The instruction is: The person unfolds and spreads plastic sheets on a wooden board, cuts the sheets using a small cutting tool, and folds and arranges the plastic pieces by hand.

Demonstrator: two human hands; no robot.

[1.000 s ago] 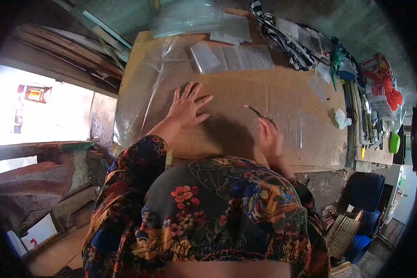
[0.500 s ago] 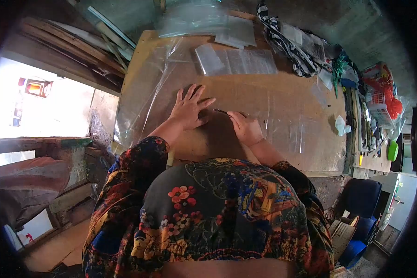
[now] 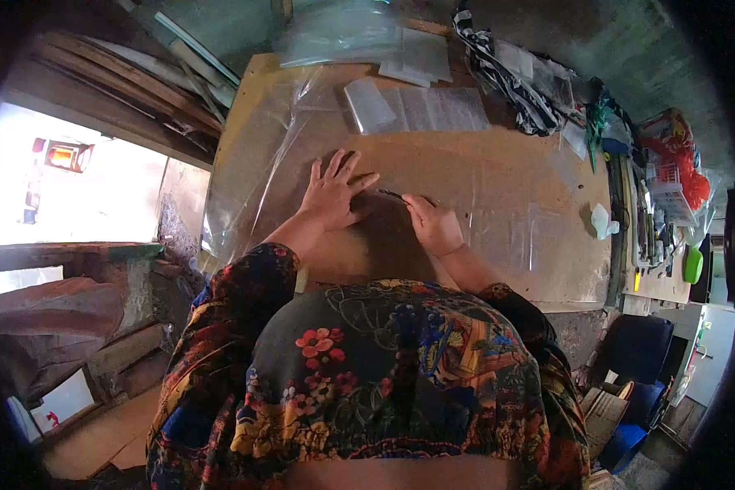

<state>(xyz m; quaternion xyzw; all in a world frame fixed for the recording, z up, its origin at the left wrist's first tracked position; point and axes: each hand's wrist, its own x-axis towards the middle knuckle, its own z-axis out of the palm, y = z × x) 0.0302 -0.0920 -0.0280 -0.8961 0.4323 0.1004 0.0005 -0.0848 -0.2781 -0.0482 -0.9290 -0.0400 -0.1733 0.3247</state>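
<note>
My left hand lies flat with fingers spread on a clear plastic sheet, which is spread over the wooden board. To its right, my right hand is closed around a thin dark tool. The tool's narrow end points left toward my left thumb, and its tip is close to the plastic. I cannot make out its exact kind. Clear plastic with creases also covers the board to the right of my right hand.
Beyond my hands lie a stack of clear plastic pieces and more sheets. A striped black-and-white cloth borders the far right. A crumpled whitish piece sits near the right edge, beside a tool rack and a basket.
My right hand has barely shifted, and slightly more of the dark tool shows. My left hand stays in place on the plastic.
</note>
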